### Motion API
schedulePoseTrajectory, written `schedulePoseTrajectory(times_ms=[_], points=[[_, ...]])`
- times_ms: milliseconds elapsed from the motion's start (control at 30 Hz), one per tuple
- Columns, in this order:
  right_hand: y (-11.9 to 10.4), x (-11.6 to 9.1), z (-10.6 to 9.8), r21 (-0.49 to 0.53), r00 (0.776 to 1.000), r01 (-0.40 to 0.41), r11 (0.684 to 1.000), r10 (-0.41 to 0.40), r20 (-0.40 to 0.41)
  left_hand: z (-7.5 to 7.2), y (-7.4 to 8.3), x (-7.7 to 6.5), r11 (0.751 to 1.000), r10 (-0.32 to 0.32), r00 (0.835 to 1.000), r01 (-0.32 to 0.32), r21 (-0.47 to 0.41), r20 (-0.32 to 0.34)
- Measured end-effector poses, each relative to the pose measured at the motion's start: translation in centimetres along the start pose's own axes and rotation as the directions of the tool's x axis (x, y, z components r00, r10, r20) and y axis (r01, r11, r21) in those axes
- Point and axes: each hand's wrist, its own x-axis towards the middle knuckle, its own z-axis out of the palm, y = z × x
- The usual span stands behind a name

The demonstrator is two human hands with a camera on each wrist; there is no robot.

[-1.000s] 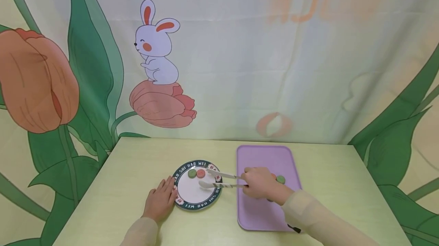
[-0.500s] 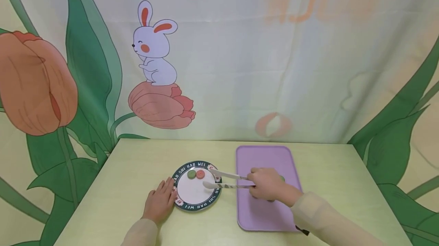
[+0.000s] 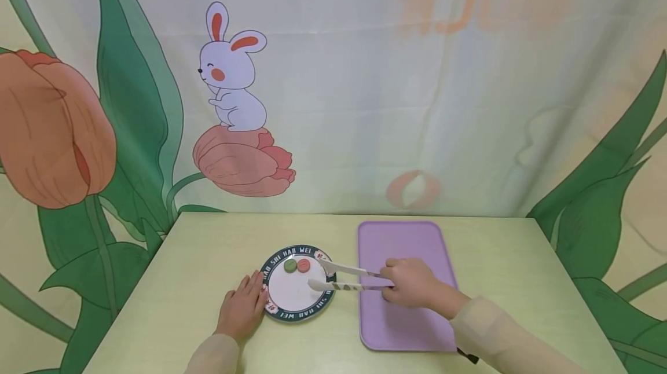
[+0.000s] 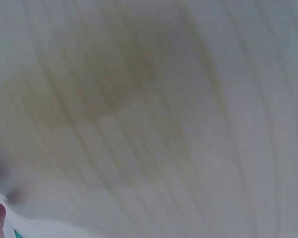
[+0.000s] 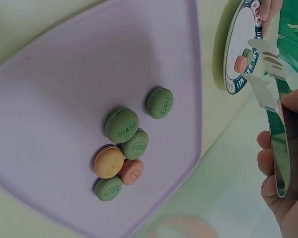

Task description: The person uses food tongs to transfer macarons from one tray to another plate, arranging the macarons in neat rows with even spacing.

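My right hand (image 3: pixel 411 282) holds metal tongs (image 3: pixel 348 287) with white tips. The tips are apart with nothing between them, over the right part of a round plate (image 3: pixel 294 296) with a dark lettered rim. A green macaron (image 3: pixel 290 266) and a pink macaron (image 3: pixel 304 265) lie side by side on that plate. The fingers of my left hand (image 3: pixel 241 308) rest at the plate's left rim. In the right wrist view, several green macarons (image 5: pixel 121 125), a yellow-orange macaron (image 5: pixel 109 162) and a pink macaron (image 5: pixel 131 172) lie on a purple tray (image 5: pixel 54 124); in the head view my right hand hides them.
The tray stands right of the plate on a pale table (image 3: pixel 219 241). A printed curtain (image 3: pixel 339 73) hangs behind the table's far edge. Pale, blurred fabric (image 4: pixel 213 124) fills most of the left wrist view.
My right hand and the tongs have shifted right, away from the plate's middle and over the tray. My left hand stays at the plate's rim.
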Motion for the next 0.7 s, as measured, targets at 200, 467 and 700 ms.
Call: schedulePoseTrajectory(times_ms=[200,467,700], points=[[0.3,-0.8,-0.4,0.042,1.0,-0.012,0.999,0.012,0.001,0.2,-0.1,0.0,1.0,0.007,1.0,-0.007,0.005,0.0],[1.3,-1.7,-0.3,0.035,0.999,0.016,0.999,-0.014,-0.036,-0.2,0.1,0.0,1.0,-0.002,1.0,0.002,0.006,0.016],[1.7,-2.3,-0.6,0.033,0.997,0.045,0.998,-0.043,-0.057,-0.2,0.2,0.0,1.0,-0.01,1.0,0.01,0.01,0.025]])
